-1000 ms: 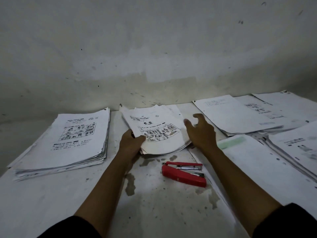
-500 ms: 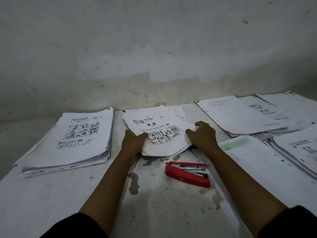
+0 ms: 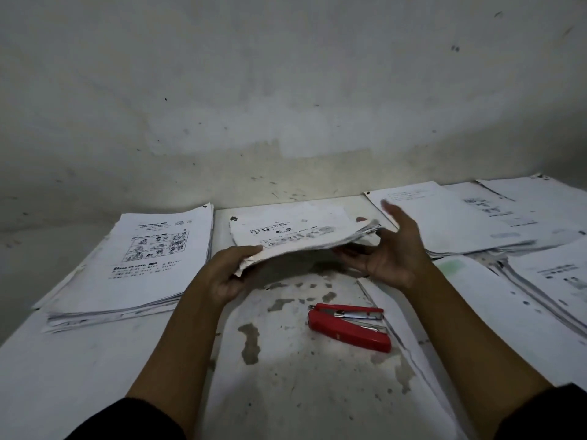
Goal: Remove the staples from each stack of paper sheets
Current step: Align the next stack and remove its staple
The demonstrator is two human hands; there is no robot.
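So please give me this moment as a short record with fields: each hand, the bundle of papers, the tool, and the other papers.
left hand: grips the near left corner of the lifted bundle
right hand: open, fingers under the bundle's right edge
bundle of papers: held above the table, printed side up
stapler: red, lying on the table, untouched
left pile: thick, flat on the table
right piles: several, overlapping
staples: too small to see
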